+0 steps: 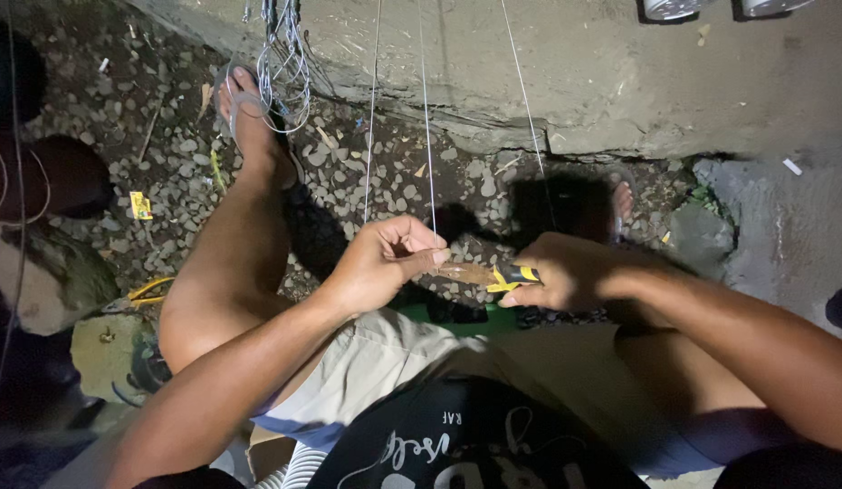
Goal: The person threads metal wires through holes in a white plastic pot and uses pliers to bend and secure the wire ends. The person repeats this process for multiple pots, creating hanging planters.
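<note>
My left hand (380, 263) pinches a thin wire (427, 136) between thumb and fingers, just above my lap. My right hand (566, 272) grips a pair of pliers (483, 274) with yellow and black handles, its rusty jaws pointing left and touching the wire at my left fingertips. Several thin wires run up from my hands toward the top of the view. My left leg stretches forward with its foot (249, 118) in a grey sandal on the gravel.
A tangle of wire loops (283, 63) hangs by my left foot. A concrete slab (584, 72) borders the gravel (167, 163) ahead. A yellow-handled tool (149, 292) lies on the ground at left, near a dark object (50, 177).
</note>
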